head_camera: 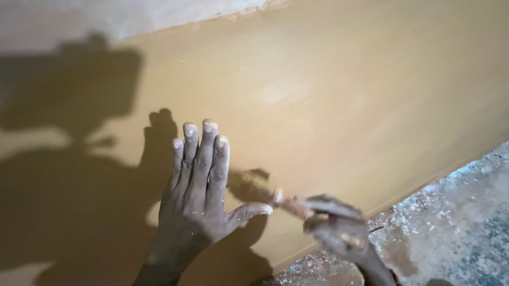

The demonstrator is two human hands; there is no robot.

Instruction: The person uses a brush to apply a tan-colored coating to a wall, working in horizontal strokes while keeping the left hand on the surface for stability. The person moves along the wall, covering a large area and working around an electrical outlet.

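Head view shows the left hand [195, 191] lying flat and wide open on the tan wall [345, 90], holding nothing. Just beside its thumb, the right hand [339, 229] is closed around a brush [269, 192]. Its bristles touch the wall. Speckled floor [483, 217] is at the lower right.

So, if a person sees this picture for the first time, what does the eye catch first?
First comes the left hand, spread flat with its fingers together on the tan painted wall, low in the middle. Just to its right, the right hand grips a small brush whose bristles touch the wall near the thumb. Large dark shadows of the person fall across the wall on the left, and a speckled grey floor shows at the lower right.
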